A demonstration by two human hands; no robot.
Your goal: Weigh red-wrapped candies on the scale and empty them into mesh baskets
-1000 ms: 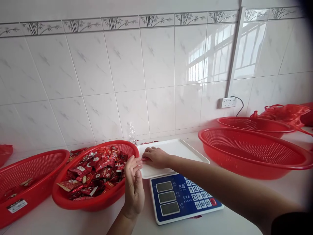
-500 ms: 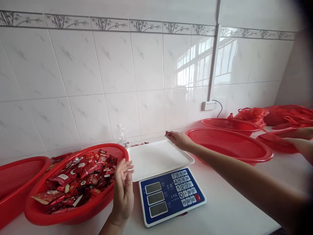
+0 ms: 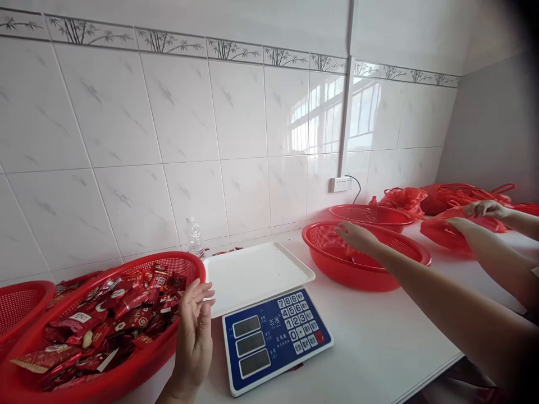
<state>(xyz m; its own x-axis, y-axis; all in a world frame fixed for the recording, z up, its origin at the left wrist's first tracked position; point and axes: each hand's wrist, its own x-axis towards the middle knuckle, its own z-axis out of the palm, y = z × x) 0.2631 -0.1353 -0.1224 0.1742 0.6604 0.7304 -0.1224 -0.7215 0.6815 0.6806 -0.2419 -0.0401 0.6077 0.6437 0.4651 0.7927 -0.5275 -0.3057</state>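
Clock is centred on the scale point(image 3: 275, 341), 12 toward the wall.

Left hand point(image 3: 195, 331): at 9, between scale and full basket point(image 3: 147, 362). Empty, palm toward the scale, fingers loosely spread and a bit curled, thumb up. Right hand point(image 3: 357, 237): at 1, arm in from 4, above the near basket point(image 3: 357, 280). Fingers bent, tips pointing to 9. Can't tell from this angle if they pinch anything. One small red packet point(image 3: 350, 254) is just below that hand, within the near basket's outline; can't tell if it's in the air or resting.

Packets point(image 3: 137, 300): the pile sits in the full basket at 9, mostly red wrappers. Another red basket point(image 3: 21, 303) beyond it, also at 9. White tray point(image 3: 256, 275) at 12, nothing on it, right behind the keypad. Clear bottle point(image 3: 195, 238) at 11, by the wall. Far basket point(image 3: 404, 221) at 1, behind the near basket. Red bags point(image 3: 402, 199) between 1 and 2. Other person's hands point(image 3: 486, 209) at 2, at a red bag point(image 3: 446, 238). All on the white desk point(image 3: 379, 336).
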